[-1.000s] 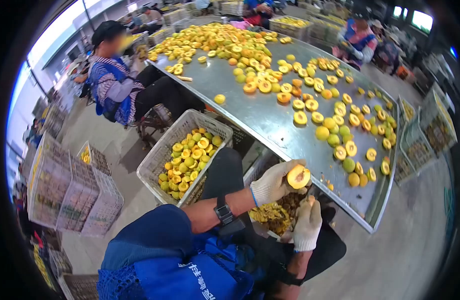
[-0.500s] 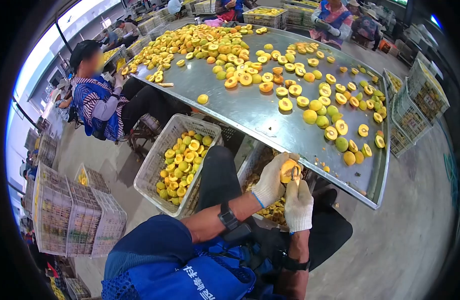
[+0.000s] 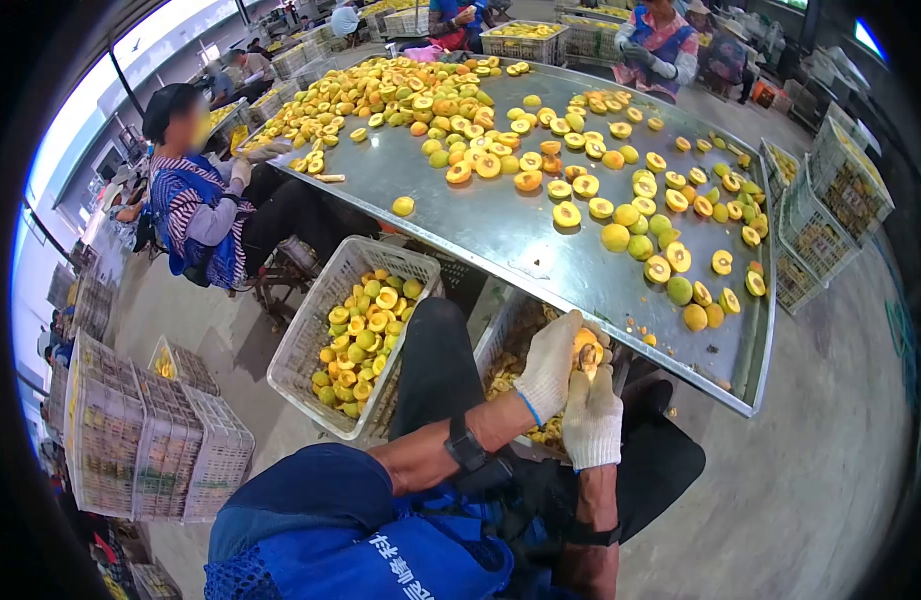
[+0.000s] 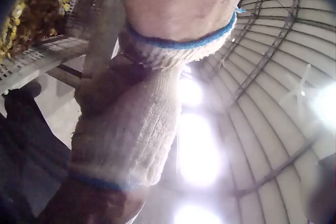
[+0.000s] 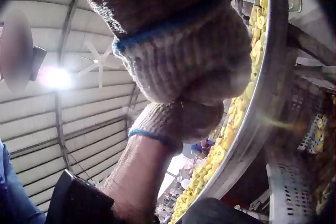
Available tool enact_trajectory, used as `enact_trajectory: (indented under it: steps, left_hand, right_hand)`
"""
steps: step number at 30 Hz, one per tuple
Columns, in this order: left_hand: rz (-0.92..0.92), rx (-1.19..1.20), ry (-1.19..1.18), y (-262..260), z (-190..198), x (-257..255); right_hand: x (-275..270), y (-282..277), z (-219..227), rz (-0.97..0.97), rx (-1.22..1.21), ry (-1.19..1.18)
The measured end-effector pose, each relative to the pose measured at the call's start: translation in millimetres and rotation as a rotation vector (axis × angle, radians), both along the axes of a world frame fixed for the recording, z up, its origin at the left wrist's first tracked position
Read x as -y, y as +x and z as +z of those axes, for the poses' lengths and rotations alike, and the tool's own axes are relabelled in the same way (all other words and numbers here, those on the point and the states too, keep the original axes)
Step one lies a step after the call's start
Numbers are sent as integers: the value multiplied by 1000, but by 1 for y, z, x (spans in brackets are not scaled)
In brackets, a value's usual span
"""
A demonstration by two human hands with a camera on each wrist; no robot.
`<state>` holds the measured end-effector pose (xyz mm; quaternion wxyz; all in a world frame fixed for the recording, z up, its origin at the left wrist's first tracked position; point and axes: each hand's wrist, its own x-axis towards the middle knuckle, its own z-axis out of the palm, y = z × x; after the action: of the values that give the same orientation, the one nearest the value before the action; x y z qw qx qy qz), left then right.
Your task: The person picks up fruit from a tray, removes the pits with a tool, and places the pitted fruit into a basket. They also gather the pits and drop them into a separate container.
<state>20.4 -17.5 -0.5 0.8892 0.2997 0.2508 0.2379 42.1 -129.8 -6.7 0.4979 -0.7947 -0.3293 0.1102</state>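
Both hands wear pale knitted gloves and meet over a crate of scraps [image 3: 506, 365] at the table's near edge. My left hand [image 3: 548, 368] grips a yellow-orange peach half [image 3: 587, 350], its cut face turned up toward the head camera. Against that face my right hand [image 3: 592, 415] works from below, gripping a small pitting tool whose tip shows at the flesh; its handle is hidden in the glove. In both wrist views the gloves overlap and hide the fruit.
A metal-topped table [image 3: 461, 240] bears many halved peaches [image 3: 411, 95], heaped at the far left and scattered to the right. Beside my left knee stands a white crate [image 3: 291, 350] of peach halves. Stacked crates [image 3: 146, 430] stand left; a seated person [image 3: 196, 200] is at the table's left side.
The peach half was first held up apart from the right hand; then the right hand came up to it with the tool. Since then both hands have stayed together, the fruit tilting slightly.
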Motion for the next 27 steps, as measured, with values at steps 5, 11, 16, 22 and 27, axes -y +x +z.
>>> enact_trajectory:
  steps: [5,11,16,22,27]
  left_hand:
    - [-35,-111,-24,0,22,0]
    - [-68,-91,290,-3,36,3]
    - [-121,-5,575,-4,23,-5]
    - [-242,78,639,4,12,-21]
    - [-179,-58,650,7,-2,-17]
  right_hand:
    - [3,1,5,17,-99,-76]
    - [6,1,-7,10,24,42]
    - [10,-4,-2,60,-604,237]
    - [11,0,-9,78,-620,170]
    - [9,4,-11,71,-535,43]
